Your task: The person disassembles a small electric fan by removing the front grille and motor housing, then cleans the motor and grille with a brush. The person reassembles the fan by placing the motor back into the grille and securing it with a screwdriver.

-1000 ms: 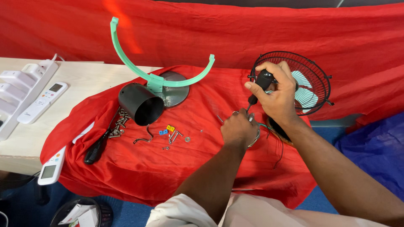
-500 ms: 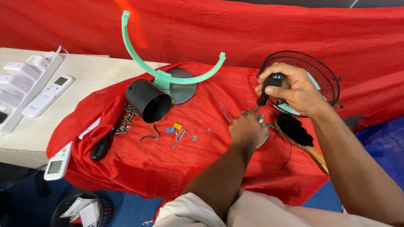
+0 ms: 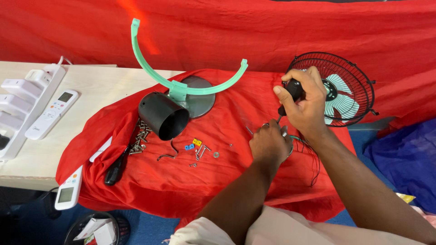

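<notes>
My right hand [image 3: 305, 105] grips the black handle of a screwdriver [image 3: 290, 93], its shaft pointing down toward my left hand. My left hand [image 3: 269, 144] is closed over a small metal part with thin wires [image 3: 311, 156] trailing from it, resting on the red cloth [image 3: 150, 190]. Just behind my right hand stands a black wire fan cage [image 3: 352, 75] with pale green blades inside. To the left lie a black cylindrical housing [image 3: 163, 115] and a green curved bracket [image 3: 181, 86] on a round grey base.
Loose screws and small coloured connectors [image 3: 196, 147] lie scattered on the cloth. A second black screwdriver [image 3: 117, 167] lies at the left. White remotes [image 3: 51, 113] and a white power strip [image 3: 27, 86] sit on the beige table. A blue cloth [image 3: 408, 159] lies at right.
My right hand with the screwdriver has come down slightly and closer to my left hand. The view has shifted a little; the fan cage and other parts stay in place.
</notes>
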